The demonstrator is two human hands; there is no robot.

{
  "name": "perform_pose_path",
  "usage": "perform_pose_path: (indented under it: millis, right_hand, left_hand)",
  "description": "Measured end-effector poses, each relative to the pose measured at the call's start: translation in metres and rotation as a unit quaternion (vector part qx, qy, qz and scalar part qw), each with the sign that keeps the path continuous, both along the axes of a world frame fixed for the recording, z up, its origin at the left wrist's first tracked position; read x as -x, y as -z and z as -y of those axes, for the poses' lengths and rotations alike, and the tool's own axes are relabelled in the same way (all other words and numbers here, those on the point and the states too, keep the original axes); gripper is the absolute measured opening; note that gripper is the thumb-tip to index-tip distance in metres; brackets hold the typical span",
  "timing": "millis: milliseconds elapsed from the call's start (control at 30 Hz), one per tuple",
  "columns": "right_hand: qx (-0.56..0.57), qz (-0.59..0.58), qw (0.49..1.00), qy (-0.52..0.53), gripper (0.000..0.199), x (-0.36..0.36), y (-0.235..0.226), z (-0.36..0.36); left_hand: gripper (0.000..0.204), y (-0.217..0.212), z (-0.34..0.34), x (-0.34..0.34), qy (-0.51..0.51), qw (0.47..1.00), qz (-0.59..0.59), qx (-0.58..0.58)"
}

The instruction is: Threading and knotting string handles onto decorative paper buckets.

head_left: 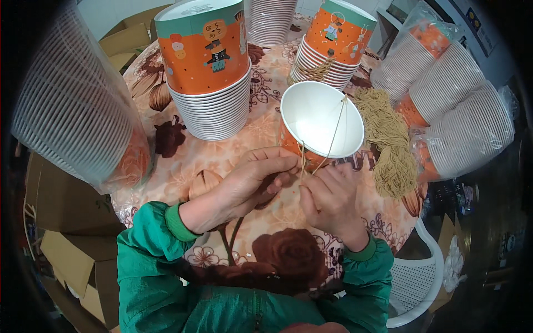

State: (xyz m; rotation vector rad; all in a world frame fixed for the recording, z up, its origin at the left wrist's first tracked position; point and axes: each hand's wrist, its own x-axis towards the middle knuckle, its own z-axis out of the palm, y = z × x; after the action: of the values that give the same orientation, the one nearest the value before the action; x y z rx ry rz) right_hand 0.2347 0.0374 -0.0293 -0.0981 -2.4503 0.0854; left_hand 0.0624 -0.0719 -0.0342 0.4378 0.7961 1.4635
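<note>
A paper bucket (308, 116), white inside and orange outside, stands tilted toward me on the table. A thin tan cord (336, 131) runs from its far right rim across the opening to my hands at the near side. My left hand (247, 183) is closed, pinching the cord near the bucket's front rim between thumb and forefinger. Just to the right, my right hand (336, 200) is closed on the cord too, with its fingers curled. The fingers partly hide the bucket's front and the cord's end. A bundle of tan cords (386, 141) lies right of the bucket.
A nested stack of orange and green paper buckets (208, 72) stands behind on the left, another stack (327, 50) at the back. Plastic-wrapped stacks (83, 105) flank the flowered tablecloth (222, 161). Cardboard boxes (72, 261) sit at left, a white chair (413, 277) at lower right.
</note>
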Motion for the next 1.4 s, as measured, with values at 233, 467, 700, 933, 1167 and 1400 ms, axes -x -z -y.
perform_pose_path:
  millis: [233, 467, 700, 933, 1167, 1400]
  right_hand:
    - [0.109, -0.042, 0.993, -0.021, 0.009, 0.004, 0.017, 0.011]
    - [0.309, 0.004, 0.95, -0.032, 0.007, -0.001, 0.011, 0.017]
    - [0.57, 0.024, 0.821, -0.033, 0.015, -0.005, 0.017, 0.012]
    - [0.377, -0.012, 0.926, -0.014, 0.008, 0.002, 0.026, 0.018]
    - [0.236, -0.025, 0.971, -0.03, 0.011, 0.0, 0.01, 0.017]
    - [0.197, -0.018, 0.979, -0.043, 0.008, -0.002, 0.005, 0.011]
  left_hand:
    - [0.021, 0.002, 0.008, -0.004, -0.003, 0.996, -0.09, 0.021]
    - [0.022, -0.006, 0.006, -0.006, -0.005, 0.996, -0.088, 0.032]
    - [0.012, 0.003, 0.008, 0.001, 0.02, 0.993, -0.114, -0.001]
    - [0.006, 0.004, 0.01, -0.007, -0.035, 0.981, -0.187, -0.031]
    - [0.005, -0.005, 0.008, -0.014, -0.041, 0.994, -0.1, 0.028]
    - [0.005, -0.015, 0.001, -0.007, -0.023, 0.998, -0.045, 0.039]
